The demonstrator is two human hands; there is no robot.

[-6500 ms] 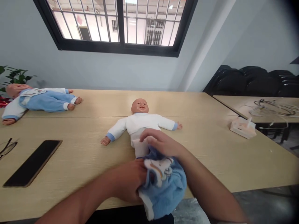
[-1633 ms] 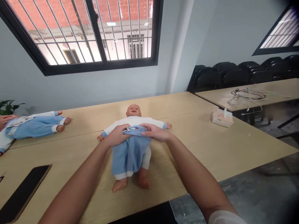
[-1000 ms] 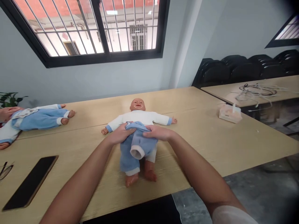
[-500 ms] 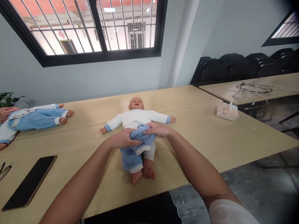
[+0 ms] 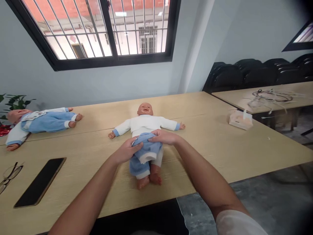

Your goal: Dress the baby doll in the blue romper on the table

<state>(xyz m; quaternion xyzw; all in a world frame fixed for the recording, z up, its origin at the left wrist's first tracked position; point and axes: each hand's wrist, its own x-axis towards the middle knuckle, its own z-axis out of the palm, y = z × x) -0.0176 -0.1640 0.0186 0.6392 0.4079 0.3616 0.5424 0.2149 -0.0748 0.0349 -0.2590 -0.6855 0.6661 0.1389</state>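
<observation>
A baby doll in a white long-sleeved top with blue cuffs lies on its back, arms spread and feet toward me. Light-blue trousers with white cuffs are over its lower body. One trouser leg covers the doll's leg on the left; the other hangs loose over its right-hand leg, which shows white cloth. My left hand pinches the waistband at its left side. With fingers closed on the same waistband, my right hand grips the right side. My fingers partly hide the cloth.
Another doll in blue trousers lies at the back left of the wooden table. A phone and glasses lie at the left. A tissue box stands at the right. Cables lie on the further table.
Both hands still hold the trousers. The loose trouser leg's white cuff has turned and its opening shows more. My left hand has shifted slightly outward along the waistband. The view has shifted a little left.
</observation>
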